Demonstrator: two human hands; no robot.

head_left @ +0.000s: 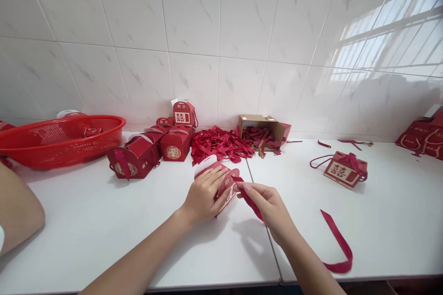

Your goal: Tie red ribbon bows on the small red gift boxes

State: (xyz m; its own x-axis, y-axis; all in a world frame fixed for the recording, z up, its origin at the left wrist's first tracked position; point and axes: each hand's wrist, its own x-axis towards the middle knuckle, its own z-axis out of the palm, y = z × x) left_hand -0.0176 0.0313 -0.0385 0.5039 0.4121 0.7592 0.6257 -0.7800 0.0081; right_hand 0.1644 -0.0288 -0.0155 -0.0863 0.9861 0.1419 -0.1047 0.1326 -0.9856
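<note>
A red paper gift box (232,176) with white and gold print is tilted on the table in front of me. Wrapped over its top and side is my left hand (205,193), fingers pressed on the lid flaps. My right hand (263,200) pinches a dark red ribbon (255,208) between thumb and fingers, close to the box's top flap. One ribbon end meets the flap; whether it passes through a slot is hidden. A loose ribbon (341,244) lies bent on the table to the right of my right forearm.
Several finished boxes (133,159) stand at the back left beside a red plastic basket (116,124). A ribbon pile (221,144) and an open carton (282,130) of ribbons sit against the wall. One ribbon-tied box (346,170) lies right. Someone's arm (20,207) rests at far left.
</note>
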